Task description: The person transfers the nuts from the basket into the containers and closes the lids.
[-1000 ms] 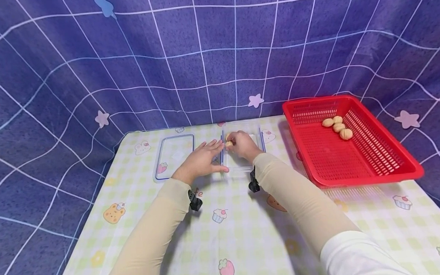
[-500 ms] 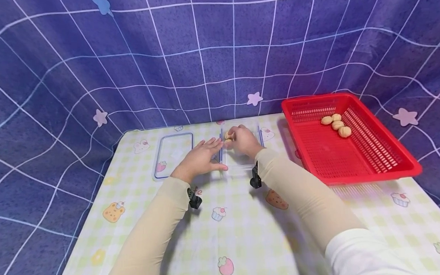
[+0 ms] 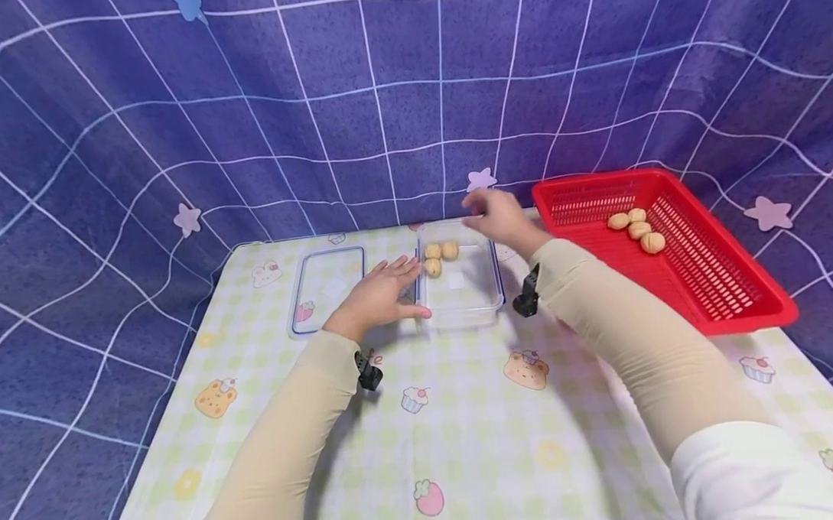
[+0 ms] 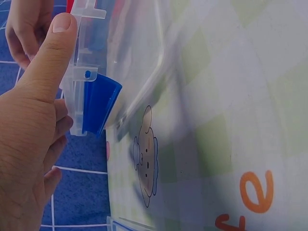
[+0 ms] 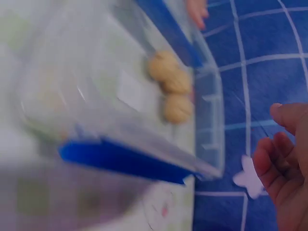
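A clear plastic container (image 3: 470, 317) with blue side clips stands at the back middle of the table, without a lid on it. Three walnuts (image 3: 434, 268) lie together in its far left corner. My left hand (image 3: 379, 298), fingers spread and straight, rests against the container's left wall; in the left wrist view its thumb (image 4: 50, 55) lies along the rim near a hanging blue clip (image 4: 100, 103). Above and right of the container's far edge is my right hand (image 3: 501, 220), holding nothing. Its fingers are loosely bent in the right wrist view, where the walnuts (image 5: 178, 108) are blurred.
At the right stands a red plastic basket (image 3: 710, 299) with several walnuts (image 3: 640, 230) in its far part. A clear lid (image 3: 329, 290) with a blue seal lies flat left of my left hand. A blue curtain (image 3: 357, 124) hangs behind the patterned tablecloth (image 3: 313, 455).
My right hand has let go of a walnut inside the container and has risen out, moving right and away toward the back. My left hand has stayed in place.
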A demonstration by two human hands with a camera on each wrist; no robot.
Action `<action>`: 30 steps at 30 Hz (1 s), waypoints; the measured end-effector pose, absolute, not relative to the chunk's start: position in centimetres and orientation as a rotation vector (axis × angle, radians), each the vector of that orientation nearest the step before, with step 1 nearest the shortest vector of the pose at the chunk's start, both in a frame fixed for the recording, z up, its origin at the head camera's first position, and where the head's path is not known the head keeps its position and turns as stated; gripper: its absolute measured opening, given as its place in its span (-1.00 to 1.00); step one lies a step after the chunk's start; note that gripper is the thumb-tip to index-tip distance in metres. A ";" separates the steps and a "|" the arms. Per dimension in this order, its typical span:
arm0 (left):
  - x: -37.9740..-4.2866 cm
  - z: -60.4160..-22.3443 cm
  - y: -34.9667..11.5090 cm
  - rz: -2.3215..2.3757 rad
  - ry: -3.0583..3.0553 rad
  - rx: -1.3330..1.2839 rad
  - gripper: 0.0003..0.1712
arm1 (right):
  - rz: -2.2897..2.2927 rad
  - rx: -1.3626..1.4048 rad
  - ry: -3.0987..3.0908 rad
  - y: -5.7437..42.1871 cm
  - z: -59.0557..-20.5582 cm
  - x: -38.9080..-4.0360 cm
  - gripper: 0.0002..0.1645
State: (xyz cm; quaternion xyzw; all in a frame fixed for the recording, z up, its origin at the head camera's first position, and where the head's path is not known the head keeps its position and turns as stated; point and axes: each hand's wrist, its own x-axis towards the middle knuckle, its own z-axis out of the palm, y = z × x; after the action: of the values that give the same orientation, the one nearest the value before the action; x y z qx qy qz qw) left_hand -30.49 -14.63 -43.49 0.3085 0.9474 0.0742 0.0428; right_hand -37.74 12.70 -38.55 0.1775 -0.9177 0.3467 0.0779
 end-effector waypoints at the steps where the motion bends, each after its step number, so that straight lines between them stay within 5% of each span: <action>1: -30.5 -43.4 -14.6 0.229 2.900 0.944 0.19 | 1.058 0.523 -2.727 13.3 -38.1 -37.7 -0.63; 30: -30.3 -43.5 -14.6 0.226 2.901 0.945 0.18 | 1.715 0.087 -2.316 29.0 -35.5 -35.6 -0.71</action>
State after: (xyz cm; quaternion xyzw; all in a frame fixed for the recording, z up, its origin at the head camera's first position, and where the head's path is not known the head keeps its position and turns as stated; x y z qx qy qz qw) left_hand -30.29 -14.56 -43.46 0.3087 0.9474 0.0739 0.0412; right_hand -35.60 29.01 -35.47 0.0301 -0.7966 0.5898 0.1290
